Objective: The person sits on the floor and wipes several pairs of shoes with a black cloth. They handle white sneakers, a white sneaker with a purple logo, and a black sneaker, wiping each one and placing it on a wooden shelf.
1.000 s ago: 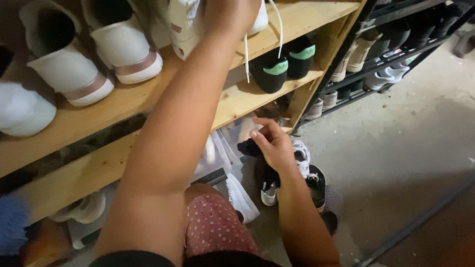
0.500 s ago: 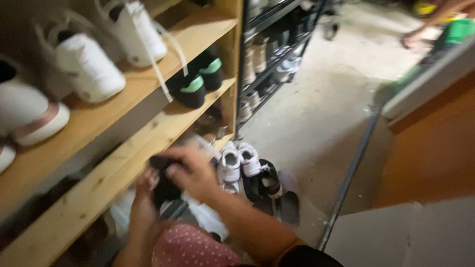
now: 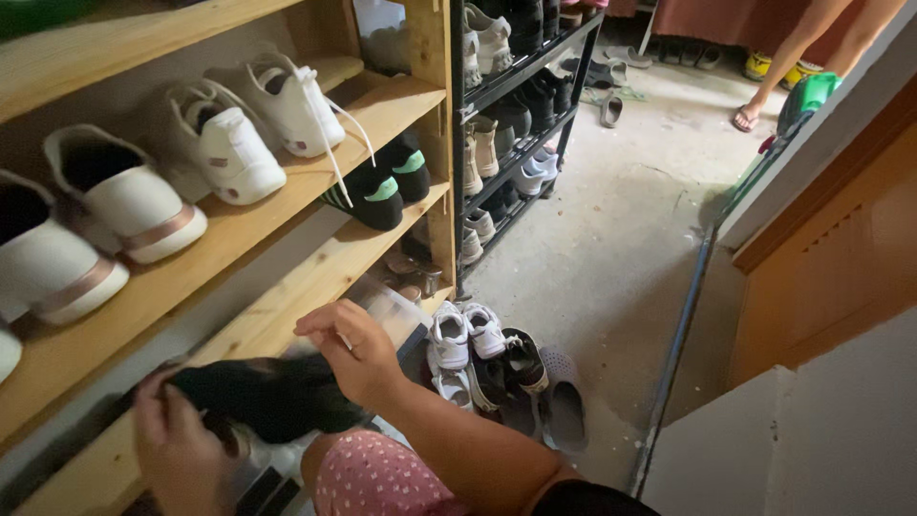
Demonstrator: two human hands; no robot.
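Black shoe [image 3: 272, 397] is down low by the wooden shelf's [image 3: 287, 315] bottom board, gripped at both ends: left hand [image 3: 177, 444] curled round the heel, right hand [image 3: 353, 354] clamped on the toe. White sneakers [image 3: 463, 334] sit just beside on the floor.

At ten o'clock, white sneakers [image 3: 229, 148] on a wooden shelf [image 3: 287, 205]. Toward twelve, a black metal rack [image 3: 521, 124]. Near six, loose shoes [image 3: 497, 358] on concrete, perhaps sandals among them.
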